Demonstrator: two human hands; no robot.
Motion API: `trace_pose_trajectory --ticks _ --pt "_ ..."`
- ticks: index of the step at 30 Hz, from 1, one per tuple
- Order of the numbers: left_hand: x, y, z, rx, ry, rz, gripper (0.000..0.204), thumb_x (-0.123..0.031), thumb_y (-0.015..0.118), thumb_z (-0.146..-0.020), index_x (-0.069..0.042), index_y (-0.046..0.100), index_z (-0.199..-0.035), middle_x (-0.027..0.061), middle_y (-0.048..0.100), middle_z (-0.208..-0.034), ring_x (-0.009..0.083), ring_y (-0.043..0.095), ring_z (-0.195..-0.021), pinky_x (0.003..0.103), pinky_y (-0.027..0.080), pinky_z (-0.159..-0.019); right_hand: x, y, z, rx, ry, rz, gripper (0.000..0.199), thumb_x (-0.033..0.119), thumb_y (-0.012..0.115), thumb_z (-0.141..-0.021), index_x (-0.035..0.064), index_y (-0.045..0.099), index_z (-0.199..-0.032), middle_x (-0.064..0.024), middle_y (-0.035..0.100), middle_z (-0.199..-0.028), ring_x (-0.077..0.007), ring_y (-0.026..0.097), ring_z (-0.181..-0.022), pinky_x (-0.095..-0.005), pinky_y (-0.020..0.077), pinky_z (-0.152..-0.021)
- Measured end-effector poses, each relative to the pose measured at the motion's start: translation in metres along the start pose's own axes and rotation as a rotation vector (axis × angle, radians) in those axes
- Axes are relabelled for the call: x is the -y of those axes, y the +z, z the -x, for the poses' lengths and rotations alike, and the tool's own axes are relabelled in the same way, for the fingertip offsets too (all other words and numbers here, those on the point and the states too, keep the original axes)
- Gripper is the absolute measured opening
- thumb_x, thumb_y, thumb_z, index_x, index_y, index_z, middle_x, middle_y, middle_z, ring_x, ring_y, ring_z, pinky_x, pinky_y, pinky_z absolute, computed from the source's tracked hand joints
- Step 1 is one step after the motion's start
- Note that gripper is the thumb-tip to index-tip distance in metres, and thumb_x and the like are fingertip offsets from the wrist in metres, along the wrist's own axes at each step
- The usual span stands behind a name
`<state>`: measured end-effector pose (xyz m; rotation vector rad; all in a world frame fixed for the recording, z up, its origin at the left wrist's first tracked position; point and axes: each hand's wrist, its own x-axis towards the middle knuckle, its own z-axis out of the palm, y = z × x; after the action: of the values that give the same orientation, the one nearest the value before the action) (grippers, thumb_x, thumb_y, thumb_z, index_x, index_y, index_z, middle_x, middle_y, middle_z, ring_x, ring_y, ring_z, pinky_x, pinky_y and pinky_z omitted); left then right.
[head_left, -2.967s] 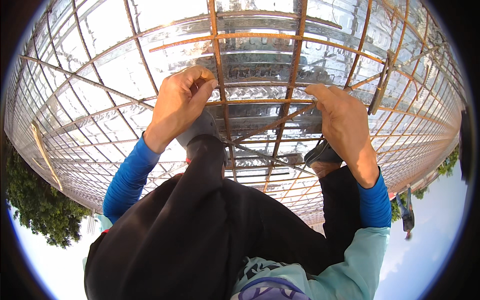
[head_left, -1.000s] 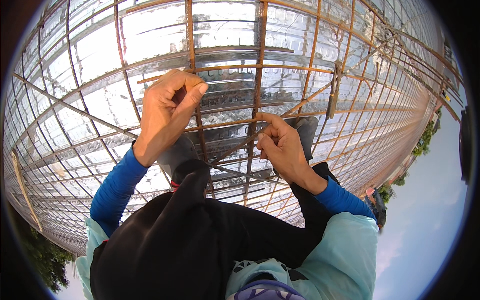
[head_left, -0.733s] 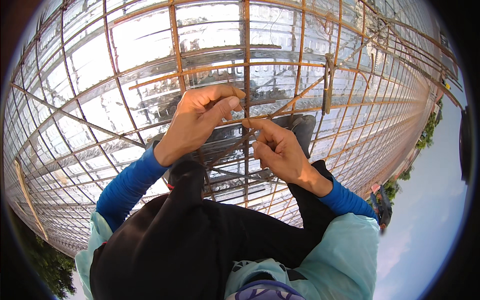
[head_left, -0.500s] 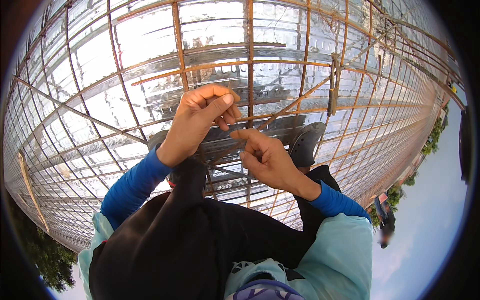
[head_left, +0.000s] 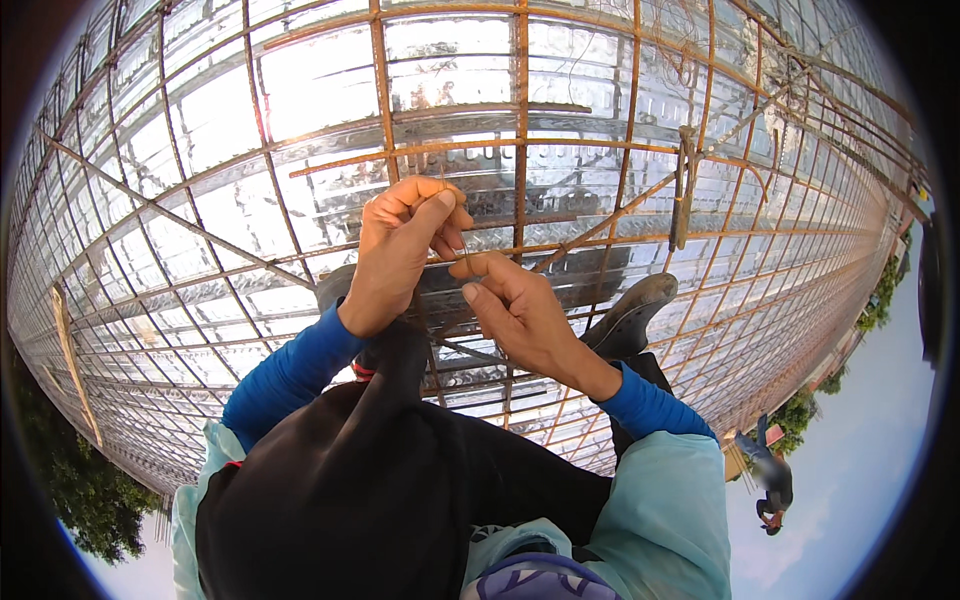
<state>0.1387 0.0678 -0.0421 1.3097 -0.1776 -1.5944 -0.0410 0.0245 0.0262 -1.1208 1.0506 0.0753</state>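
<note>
My left hand [head_left: 408,235] is raised above a rebar grid [head_left: 520,130], its thumb and index finger pinched together on a thin tie wire [head_left: 464,245]. The wire runs down from that pinch toward my right hand [head_left: 520,308]. Just below and to the right, the index fingertip of my right hand curls at the wire's lower end, with the thumb close to it. Both hands are apart from the bars. The wire is too fine to trace along its full length.
Shiny ribbed metal sheets [head_left: 450,80] lie beneath the bars. A rusty two-armed tool, like pincers [head_left: 682,195], rests on the grid at right. My dark clog [head_left: 630,315] stands on the grid. A wooden strip [head_left: 75,360] lies far left. Another person [head_left: 772,480] stands at far right.
My right hand has come closer to my left, its index fingertip now at the wire. The whole view has shifted slightly, and the other person at the right has changed posture.
</note>
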Motion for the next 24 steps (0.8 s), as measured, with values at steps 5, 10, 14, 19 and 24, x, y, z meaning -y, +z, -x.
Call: trace_pose_trajectory --ticks 5,10,14,19,24 --pt "-0.010 -0.012 0.001 -0.042 0.026 0.006 0.024 -0.026 0.063 -0.107 -0.004 0.070 -0.108 0.0089 0.074 -0.083 0.0114 0.067 -0.066 0.024 0.052 -0.059 0.009 0.000 -0.009 -0.022 -0.043 0.163 0.021 0.008 0.059 -0.101 -0.0004 0.067 -0.118 -0.0072 0.057 -0.066 -0.0108 0.049 -0.058 -0.0318 0.0390 -0.055" --pt "-0.009 -0.025 0.009 -0.125 0.066 0.146 0.024 -0.026 0.063 -0.108 -0.004 0.071 -0.111 0.0120 0.076 -0.087 0.0133 0.070 -0.067 0.023 0.054 -0.058 0.030 -0.001 -0.020 -0.017 -0.103 0.335 0.021 0.008 0.059 -0.100 -0.0006 0.070 -0.115 -0.0136 0.063 -0.072 -0.0172 0.055 -0.058 -0.0343 0.0442 -0.058" --pt "-0.005 -0.034 0.013 -0.133 0.046 0.245 0.024 -0.028 0.067 -0.106 -0.006 0.071 -0.110 0.0110 0.078 -0.090 0.0126 0.073 -0.070 0.023 0.055 -0.060 0.030 0.000 -0.029 0.070 -0.145 0.293 0.026 0.009 0.055 -0.104 0.0001 0.070 -0.123 -0.0075 0.059 -0.068 -0.0120 0.054 -0.057 -0.0291 0.0430 -0.057" --pt "0.006 -0.054 0.016 0.040 -0.011 0.545 0.020 -0.021 0.067 -0.105 -0.002 0.073 -0.107 0.0114 0.077 -0.088 0.0150 0.074 -0.068 0.026 0.059 -0.060 0.053 -0.011 -0.038 0.471 0.271 -0.181 0.034 0.020 0.051 -0.111 -0.0030 0.064 -0.133 0.0045 0.047 -0.058 -0.0039 0.042 -0.049 -0.0214 0.0319 -0.049" --pt "0.012 -0.064 0.020 0.247 0.048 0.898 0.017 -0.017 0.067 -0.104 -0.001 0.073 -0.108 0.0098 0.077 -0.086 0.0126 0.073 -0.067 0.023 0.058 -0.059 0.065 0.005 -0.039 0.594 0.448 -0.373 0.040 0.026 0.053 -0.111 -0.0041 0.061 -0.136 0.0029 0.048 -0.057 -0.0040 0.040 -0.046 -0.0201 0.0303 -0.044"
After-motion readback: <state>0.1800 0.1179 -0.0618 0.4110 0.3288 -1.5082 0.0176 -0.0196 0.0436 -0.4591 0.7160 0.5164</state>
